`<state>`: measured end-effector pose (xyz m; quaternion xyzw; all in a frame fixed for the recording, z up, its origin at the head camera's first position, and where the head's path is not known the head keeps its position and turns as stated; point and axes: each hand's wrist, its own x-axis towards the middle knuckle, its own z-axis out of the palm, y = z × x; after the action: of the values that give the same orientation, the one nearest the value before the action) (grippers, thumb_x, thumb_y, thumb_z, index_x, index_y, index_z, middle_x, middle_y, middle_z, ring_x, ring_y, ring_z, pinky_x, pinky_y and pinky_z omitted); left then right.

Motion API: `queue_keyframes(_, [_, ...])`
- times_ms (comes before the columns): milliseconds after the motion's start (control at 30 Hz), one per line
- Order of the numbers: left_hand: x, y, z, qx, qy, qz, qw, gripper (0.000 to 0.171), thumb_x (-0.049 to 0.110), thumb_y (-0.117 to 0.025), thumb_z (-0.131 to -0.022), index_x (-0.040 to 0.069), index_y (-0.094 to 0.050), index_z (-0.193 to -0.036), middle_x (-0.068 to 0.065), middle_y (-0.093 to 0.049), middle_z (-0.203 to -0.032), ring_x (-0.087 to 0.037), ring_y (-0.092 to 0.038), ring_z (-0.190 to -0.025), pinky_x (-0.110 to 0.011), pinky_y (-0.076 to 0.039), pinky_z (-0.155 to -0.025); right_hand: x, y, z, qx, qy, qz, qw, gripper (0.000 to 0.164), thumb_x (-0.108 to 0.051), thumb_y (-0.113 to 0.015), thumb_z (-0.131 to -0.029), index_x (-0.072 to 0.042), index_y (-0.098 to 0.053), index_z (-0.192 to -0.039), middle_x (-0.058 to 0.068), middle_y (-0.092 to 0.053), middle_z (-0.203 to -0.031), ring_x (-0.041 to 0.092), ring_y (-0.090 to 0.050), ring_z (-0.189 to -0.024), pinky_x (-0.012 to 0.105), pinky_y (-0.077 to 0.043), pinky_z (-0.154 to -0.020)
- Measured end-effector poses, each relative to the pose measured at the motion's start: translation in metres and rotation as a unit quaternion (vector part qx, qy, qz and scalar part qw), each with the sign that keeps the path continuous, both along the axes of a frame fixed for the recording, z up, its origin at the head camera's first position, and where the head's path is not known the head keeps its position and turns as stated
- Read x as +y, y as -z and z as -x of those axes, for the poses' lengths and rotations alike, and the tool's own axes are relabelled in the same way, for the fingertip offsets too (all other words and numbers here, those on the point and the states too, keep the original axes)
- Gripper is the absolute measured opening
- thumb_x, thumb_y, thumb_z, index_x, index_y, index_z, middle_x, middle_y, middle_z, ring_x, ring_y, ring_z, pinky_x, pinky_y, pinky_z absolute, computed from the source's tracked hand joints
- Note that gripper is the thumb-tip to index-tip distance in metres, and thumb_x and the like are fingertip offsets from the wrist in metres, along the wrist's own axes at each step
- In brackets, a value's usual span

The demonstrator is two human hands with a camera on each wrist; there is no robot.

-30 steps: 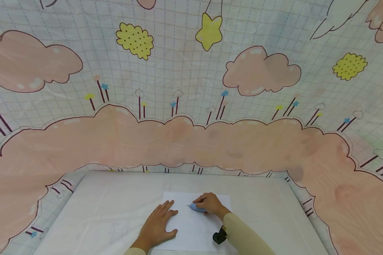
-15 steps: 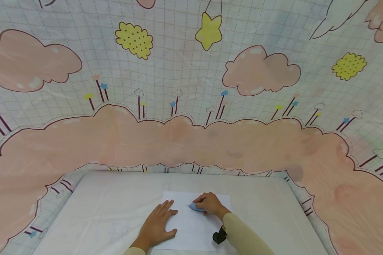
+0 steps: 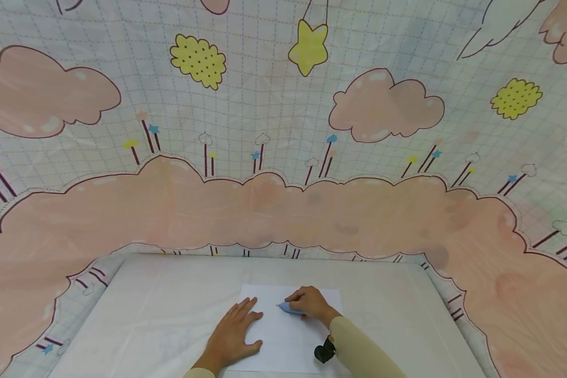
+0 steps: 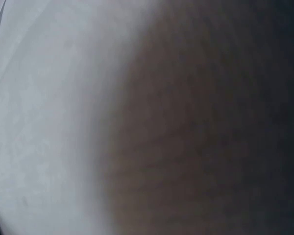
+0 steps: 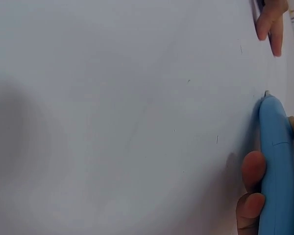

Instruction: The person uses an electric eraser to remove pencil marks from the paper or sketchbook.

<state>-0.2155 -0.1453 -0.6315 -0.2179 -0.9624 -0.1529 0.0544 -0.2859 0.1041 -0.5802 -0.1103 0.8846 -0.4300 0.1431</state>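
A white sheet of paper (image 3: 276, 346) lies on the white-covered table. My left hand (image 3: 233, 336) rests on the paper's left side, fingers straight and thumb spread apart. In the left wrist view, blurred skin (image 4: 186, 147) fills most of the right part. My right hand (image 3: 312, 303) grips a thick light-blue pen (image 5: 277, 166) with a small metal tip, its fingers curled around the barrel. The tip meets the paper in the upper middle, pointing left. A few short, thin dark marks (image 5: 217, 139) show on the sheet. Part of the pen's barrel is hidden by the right hand.
The table (image 3: 170, 294) has a white cover and reaches out beyond the paper on both sides. Behind it hangs a curtain (image 3: 283, 215) printed with pink clouds and stars. A black wrist device (image 3: 325, 350) sits at the right sleeve (image 3: 364, 349).
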Motion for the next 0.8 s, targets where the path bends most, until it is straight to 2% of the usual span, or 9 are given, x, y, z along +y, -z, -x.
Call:
queue_keyframes(200, [0.0001, -0.0008, -0.0001, 0.0, 0.0, -0.004, 1.0, 0.06, 0.06, -0.064, -0.081, 0.027, -0.06, -0.131, -0.001, -0.036, -0.158, -0.024, -0.03, -0.147, -0.045, -0.026, -0.12, 0.0009, -0.0002, 0.002, 0.0, -0.001, -0.005, 1.0, 0.017, -0.013, -0.072, -0.083, -0.01, -0.079, -0.098, 0.003, -0.065, -0.095, 0.01, -0.053, -0.058, 0.021, -0.049, -0.049])
queue_keyframes(633, [-0.0003, 0.0004, 0.0002, -0.008, -0.003, 0.001, 1.0, 0.062, 0.061, -0.064, -0.081, 0.027, -0.06, -0.132, -0.001, -0.036, -0.158, -0.024, -0.03, -0.147, -0.045, -0.026, -0.12, -0.0007, -0.0005, 0.0014, -0.003, -0.007, 0.012, 1.0, 0.017, -0.01, -0.072, -0.083, -0.008, -0.079, -0.098, 0.003, -0.063, -0.092, 0.011, -0.051, -0.055, 0.022, -0.049, -0.048])
queue_keyframes(800, [0.0004, 0.0018, 0.0012, -0.005, -0.003, 0.007, 1.0, 0.063, 0.062, -0.064, -0.08, 0.027, -0.059, -0.132, -0.001, -0.036, -0.158, -0.024, -0.03, -0.147, -0.046, -0.026, -0.12, -0.0052, 0.0029, 0.003, 0.004, -0.009, -0.001, 1.0, 0.017, -0.012, -0.072, -0.083, -0.01, -0.079, -0.098, 0.002, -0.064, -0.092, 0.013, -0.052, -0.069, 0.022, -0.05, -0.051])
